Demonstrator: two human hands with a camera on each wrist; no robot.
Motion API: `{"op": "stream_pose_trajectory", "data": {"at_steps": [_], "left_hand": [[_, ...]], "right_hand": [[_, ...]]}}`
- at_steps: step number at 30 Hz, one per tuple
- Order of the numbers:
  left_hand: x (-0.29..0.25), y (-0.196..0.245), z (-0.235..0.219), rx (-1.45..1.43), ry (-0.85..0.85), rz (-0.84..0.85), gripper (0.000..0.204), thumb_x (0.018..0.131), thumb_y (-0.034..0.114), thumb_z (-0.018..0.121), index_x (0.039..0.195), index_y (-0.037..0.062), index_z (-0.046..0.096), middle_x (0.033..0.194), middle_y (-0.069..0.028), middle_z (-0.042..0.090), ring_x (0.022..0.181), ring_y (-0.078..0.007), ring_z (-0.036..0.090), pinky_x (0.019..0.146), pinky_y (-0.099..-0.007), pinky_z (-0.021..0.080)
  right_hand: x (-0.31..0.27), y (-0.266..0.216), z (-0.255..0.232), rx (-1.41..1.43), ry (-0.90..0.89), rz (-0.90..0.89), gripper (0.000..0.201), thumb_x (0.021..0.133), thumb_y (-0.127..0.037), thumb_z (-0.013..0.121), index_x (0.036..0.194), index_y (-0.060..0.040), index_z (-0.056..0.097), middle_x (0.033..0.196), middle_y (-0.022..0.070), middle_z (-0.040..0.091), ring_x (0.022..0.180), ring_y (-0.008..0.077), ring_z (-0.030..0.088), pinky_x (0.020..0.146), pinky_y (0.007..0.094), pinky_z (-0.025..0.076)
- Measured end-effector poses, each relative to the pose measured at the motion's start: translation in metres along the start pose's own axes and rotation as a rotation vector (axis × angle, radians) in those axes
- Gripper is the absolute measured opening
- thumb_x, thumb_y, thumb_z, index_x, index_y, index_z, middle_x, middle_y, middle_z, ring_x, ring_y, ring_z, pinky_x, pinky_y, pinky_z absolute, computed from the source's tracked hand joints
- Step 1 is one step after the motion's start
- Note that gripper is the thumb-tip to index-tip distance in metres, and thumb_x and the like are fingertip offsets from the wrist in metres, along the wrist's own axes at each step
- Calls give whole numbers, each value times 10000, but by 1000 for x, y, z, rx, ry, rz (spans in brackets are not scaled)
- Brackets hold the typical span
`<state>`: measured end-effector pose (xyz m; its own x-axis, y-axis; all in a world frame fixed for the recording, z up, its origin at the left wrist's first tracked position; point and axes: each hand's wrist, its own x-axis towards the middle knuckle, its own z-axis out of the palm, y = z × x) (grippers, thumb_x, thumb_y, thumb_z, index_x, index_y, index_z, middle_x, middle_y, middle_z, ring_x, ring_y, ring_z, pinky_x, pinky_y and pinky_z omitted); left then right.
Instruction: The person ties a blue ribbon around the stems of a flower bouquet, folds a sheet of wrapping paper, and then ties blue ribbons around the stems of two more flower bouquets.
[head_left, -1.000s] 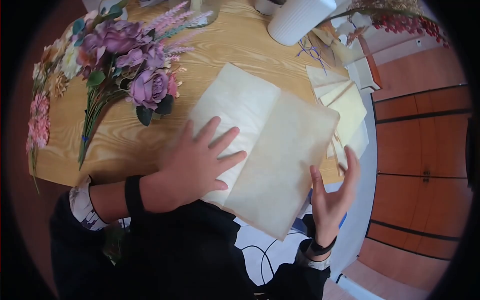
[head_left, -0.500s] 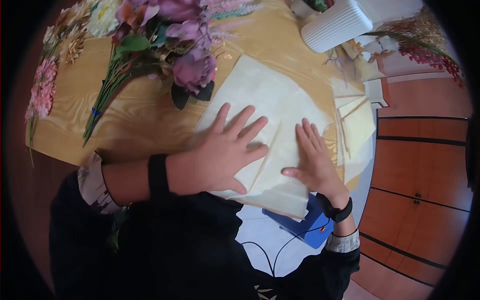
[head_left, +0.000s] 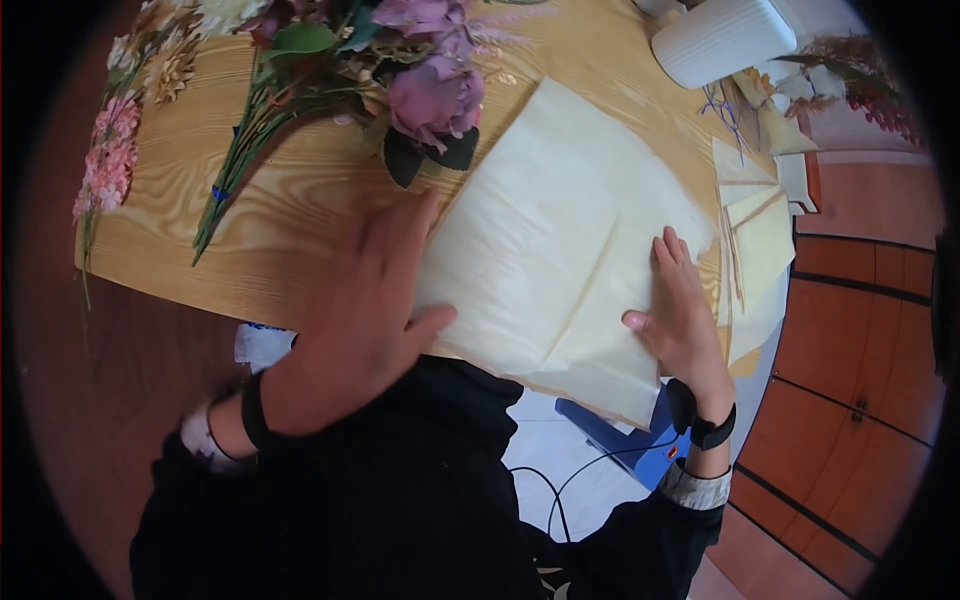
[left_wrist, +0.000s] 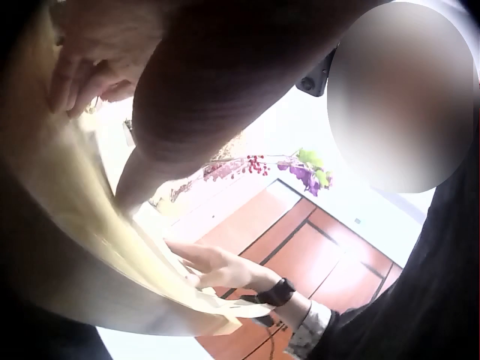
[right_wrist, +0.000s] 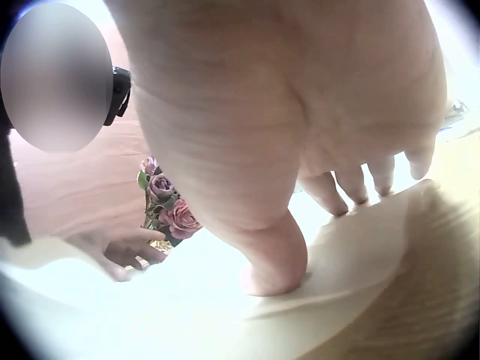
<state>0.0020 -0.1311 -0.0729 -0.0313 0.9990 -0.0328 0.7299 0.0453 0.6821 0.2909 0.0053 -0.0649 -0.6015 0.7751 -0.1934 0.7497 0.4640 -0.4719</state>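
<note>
Got the paper lying at mid-frame on the table, with a slanted crease right of its middle and a lower corner past the near edge. Bearing on its right half with the right hand, at right of frame: straight fingers close together, thumb apart, nothing gripped. Probably there to keep the paper from shifting or lifting. Nothing gripped by the left hand either, at the paper's left edge, with fairly straight, raised fingers and the thumb away from them. Too blurred to call contact. Bouquet at upper left, likely kept aside for room; spare sheets at right, presumably for easy reach.

Versus half a second ago: left hand out from spread flat on the left half to the edge; right hand still on the right half. Bouquet and vase further right in frame.
</note>
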Motion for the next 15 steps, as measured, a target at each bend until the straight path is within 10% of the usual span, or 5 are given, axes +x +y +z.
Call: {"op": "stream_pose_trajectory", "data": {"at_steps": [7,15], "left_hand": [[2,-3,22,-513,66,-311,708,757,118,701,1346,19,321,955,-159,606,836,-263,597,762,-348,475],[9,-16,28,-774,100,-356,447,760,21,703,1162,-15,510,709,-52,587,676,-87,556,622,-239,455]], "right_hand": [[-5,-15,2,-39,27,-2,748,705,28,683,1371,1,342,1471,177,259,1359,321,255,1096,360,272],[-23,-34,0,-227,11,23,755,719,41,660,1393,-40,329,1482,180,234,1366,348,232,1100,395,259]]}}
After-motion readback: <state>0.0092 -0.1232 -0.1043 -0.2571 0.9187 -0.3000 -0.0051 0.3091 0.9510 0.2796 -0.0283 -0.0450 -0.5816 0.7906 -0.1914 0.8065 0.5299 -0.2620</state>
